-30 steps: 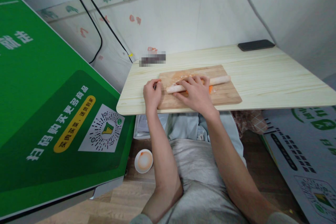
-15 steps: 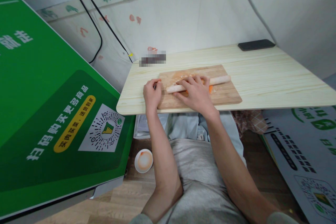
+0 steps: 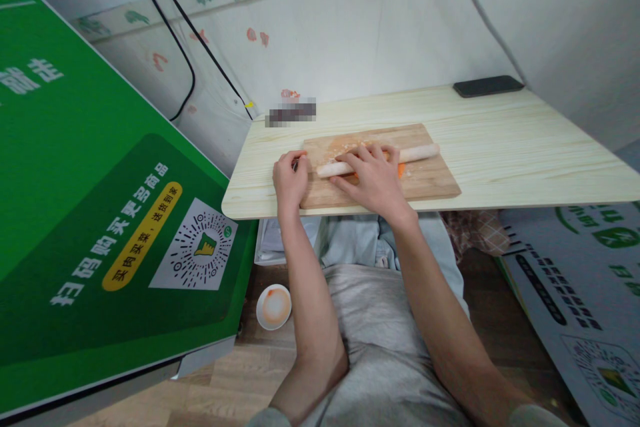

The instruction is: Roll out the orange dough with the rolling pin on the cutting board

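A pale wooden rolling pin (image 3: 420, 153) lies slantwise across a wooden cutting board (image 3: 430, 180). My right hand (image 3: 373, 175) is laid over the middle of the pin, fingers on the far side and thumb on the near side. Under and beside that hand, bits of orange dough (image 3: 401, 171) show; the rest is covered. My left hand (image 3: 291, 177) is closed in a pinch at the board's left edge, just off the pin's left end. Something small and orange shows at its fingertips, too little to name.
The board rests on a light wood-grain table (image 3: 525, 153). A black phone (image 3: 489, 86) lies at the back right. A blurred-out item (image 3: 291, 112) is at the back left. A green panel (image 3: 100, 180) stands left; a white bowl (image 3: 274, 307) sits low beside my left arm.
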A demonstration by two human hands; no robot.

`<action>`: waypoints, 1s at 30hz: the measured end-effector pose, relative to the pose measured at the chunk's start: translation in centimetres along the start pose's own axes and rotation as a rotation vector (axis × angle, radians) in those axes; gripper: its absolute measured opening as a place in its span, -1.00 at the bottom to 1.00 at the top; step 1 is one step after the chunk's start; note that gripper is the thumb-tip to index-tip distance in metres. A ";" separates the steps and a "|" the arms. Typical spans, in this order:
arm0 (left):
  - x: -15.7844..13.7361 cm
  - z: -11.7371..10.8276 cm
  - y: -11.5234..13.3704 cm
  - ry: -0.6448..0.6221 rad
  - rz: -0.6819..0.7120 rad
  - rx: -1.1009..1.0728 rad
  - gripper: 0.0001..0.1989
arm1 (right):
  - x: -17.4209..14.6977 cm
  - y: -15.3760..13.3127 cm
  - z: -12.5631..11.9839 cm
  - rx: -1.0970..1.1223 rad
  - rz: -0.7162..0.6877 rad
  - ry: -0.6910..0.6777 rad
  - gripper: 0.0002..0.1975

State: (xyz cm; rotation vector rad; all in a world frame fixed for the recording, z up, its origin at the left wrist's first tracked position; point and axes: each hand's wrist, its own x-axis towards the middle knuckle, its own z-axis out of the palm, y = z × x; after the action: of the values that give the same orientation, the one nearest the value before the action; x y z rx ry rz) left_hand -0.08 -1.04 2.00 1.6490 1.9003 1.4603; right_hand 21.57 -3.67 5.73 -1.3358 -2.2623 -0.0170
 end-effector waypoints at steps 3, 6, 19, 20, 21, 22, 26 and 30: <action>0.0 0.0 -0.1 0.000 0.005 0.014 -0.77 | 0.0 0.0 0.0 -0.011 0.002 -0.004 -0.58; 0.1 0.1 -0.3 -0.003 0.009 0.020 -0.76 | 0.0 0.0 0.1 0.006 -0.001 0.011 -0.58; 0.1 0.1 -0.4 -0.003 0.009 0.002 -0.77 | 0.0 0.1 0.1 0.004 -0.006 0.005 -0.58; 0.1 0.2 -0.4 -0.003 0.007 0.003 -0.77 | 0.0 0.1 0.1 0.003 -0.004 0.002 -0.58; 0.1 0.2 -0.3 -0.003 0.005 0.002 -0.77 | 0.0 0.1 0.1 0.003 -0.002 0.001 -0.58; 0.0 0.2 -0.3 -0.002 0.004 0.001 -0.77 | 0.0 0.0 0.0 0.006 -0.001 -0.001 -0.58; 0.0 0.1 -0.2 0.001 0.003 -0.012 -0.77 | 0.0 0.1 0.1 0.014 -0.004 0.011 -0.60; 0.0 0.1 -0.1 0.002 -0.004 -0.004 -0.77 | 0.0 0.2 0.3 0.011 -0.009 0.018 -0.61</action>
State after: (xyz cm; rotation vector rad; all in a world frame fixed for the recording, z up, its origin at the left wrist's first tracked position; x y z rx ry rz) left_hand -0.09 -0.99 1.84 1.6420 1.8995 1.4637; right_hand 21.61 -3.49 5.42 -1.3142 -2.2508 -0.0194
